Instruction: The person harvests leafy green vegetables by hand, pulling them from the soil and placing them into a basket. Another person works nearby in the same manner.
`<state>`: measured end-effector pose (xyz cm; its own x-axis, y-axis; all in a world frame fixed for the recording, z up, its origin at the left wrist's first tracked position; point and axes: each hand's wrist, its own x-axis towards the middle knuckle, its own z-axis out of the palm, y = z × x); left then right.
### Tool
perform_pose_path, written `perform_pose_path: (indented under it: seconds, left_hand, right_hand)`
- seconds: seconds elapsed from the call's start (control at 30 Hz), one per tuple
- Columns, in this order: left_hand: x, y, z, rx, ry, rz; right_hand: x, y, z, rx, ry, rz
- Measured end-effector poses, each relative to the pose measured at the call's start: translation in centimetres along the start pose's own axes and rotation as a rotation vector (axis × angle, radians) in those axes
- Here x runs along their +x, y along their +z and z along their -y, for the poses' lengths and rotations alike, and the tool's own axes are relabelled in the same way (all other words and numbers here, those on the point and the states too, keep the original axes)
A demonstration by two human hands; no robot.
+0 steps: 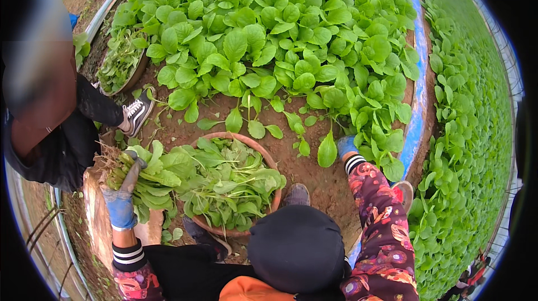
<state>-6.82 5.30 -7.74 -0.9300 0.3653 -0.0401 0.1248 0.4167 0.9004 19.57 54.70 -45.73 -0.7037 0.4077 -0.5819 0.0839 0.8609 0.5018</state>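
My left hand (122,202), in a blue and grey work glove, grips a bunch of leafy green plants (155,171). Their soil-covered roots point left and the leaves spread right, over the rim of a round brown tub (275,204). Inside that tub lies a heap of loose picked greens (231,183). At the near edge of the growing bed, my right hand (347,146), gloved in blue, reaches down beside the standing leafy plants (370,120). Leaves cover its fingers, so whether it grips a stem is hidden.
Another person in dark trousers, with a sneaker (139,112), is close on the left. A second tub of greens (122,61) stands beyond. A blue-and-white strip (414,124) divides the bed from another planted bed (470,166) on the right. A dark cap (296,246) fills the bottom middle.
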Motion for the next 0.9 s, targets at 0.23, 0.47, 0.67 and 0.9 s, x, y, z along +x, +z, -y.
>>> perform_pose_path:
  seconds: [0.23, 0.47, 0.67, 0.9]
  left_hand:
    - [-0.3, -0.4, 0.6, -0.03, 0.012, 0.014]
    - [-0.9, -0.3, 0.9, -0.04, -0.014, 0.011]
    - [-0.4, 0.5, 0.1, 0.058, -0.099, -0.019]
    - [-0.7, 1.2, -0.9, 0.073, -0.128, -0.037]
  right_hand:
    - [0.5, 0.0, -1.9, -0.389, -0.117, 0.088]
    - [1.7, 0.5, -1.1, -0.434, -0.158, 0.109]
    - [2.2, 2.0, -1.1, -0.313, -0.087, 0.142]
    - [3.1, 1.5, -0.6, -0.193, -0.034, 0.2]
